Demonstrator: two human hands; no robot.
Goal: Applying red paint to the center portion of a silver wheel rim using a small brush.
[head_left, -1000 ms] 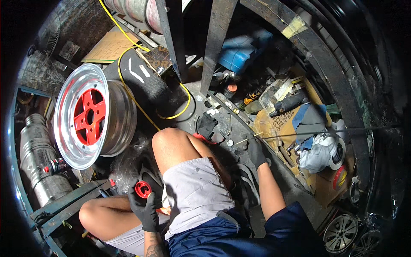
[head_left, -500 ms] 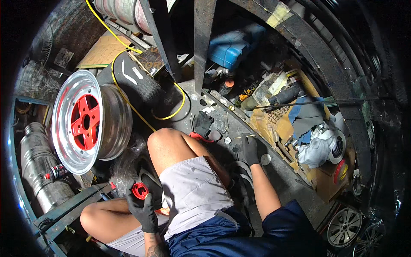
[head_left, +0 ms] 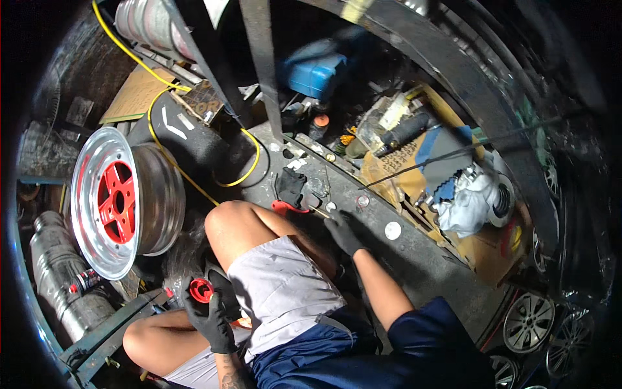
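Two grips: left hand (head_left: 212,321) around red ring-shaped cap (head_left: 201,290), beside crumpled clear plastic (head_left: 183,260) | right hand (head_left: 345,233) pinching thin stick (head_left: 319,211), swung leftward from white disc (head_left: 392,230) | stick nearer cap, well apart; seemingly between steps

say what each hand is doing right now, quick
Left hand: closed, holding the red part.
Right hand: closed, holding a thin stick.
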